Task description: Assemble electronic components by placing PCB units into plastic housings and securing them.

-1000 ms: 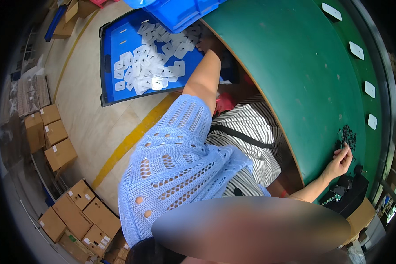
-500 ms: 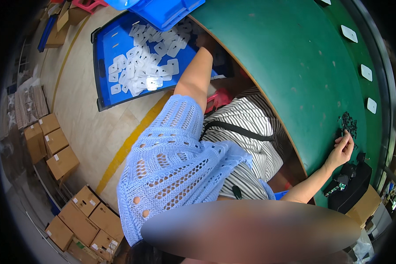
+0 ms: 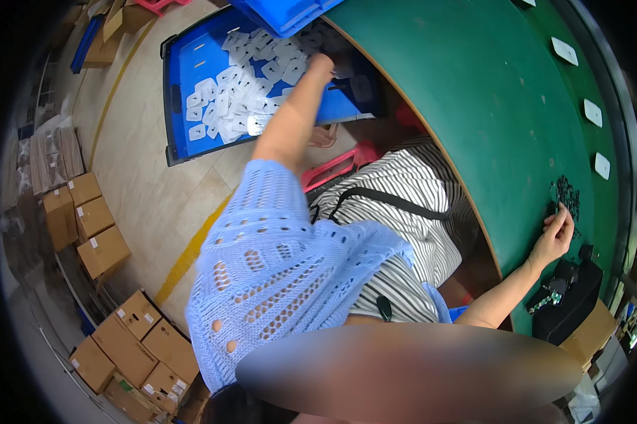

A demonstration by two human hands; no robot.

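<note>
My left hand (image 3: 323,66) reaches over the right part of a blue tray (image 3: 183,71), beside a heap of flat white rounded plates (image 3: 237,95) with small dark marks in their middles. Its fingers are in shadow and blurred, so I cannot see whether they hold anything. At the right, my right hand (image 3: 556,237) is over the green table (image 3: 431,63), fingertips pinched together at the near edge of a pile of small black pieces (image 3: 567,194). Whatever sits between those fingertips is too small to make out.
Single white plates (image 3: 593,113) lie spaced along the table's far side. A black case (image 3: 569,311) stands right of my right forearm. Another blue bin (image 3: 290,15) overhangs the tray. Below it is a pink stool (image 3: 340,166). Cardboard boxes (image 3: 124,346) are stacked on the left.
My left hand has drawn back from the shadow under the table edge and now shows more over the tray. The view has shifted slightly. My right hand stays at the black pieces.
</note>
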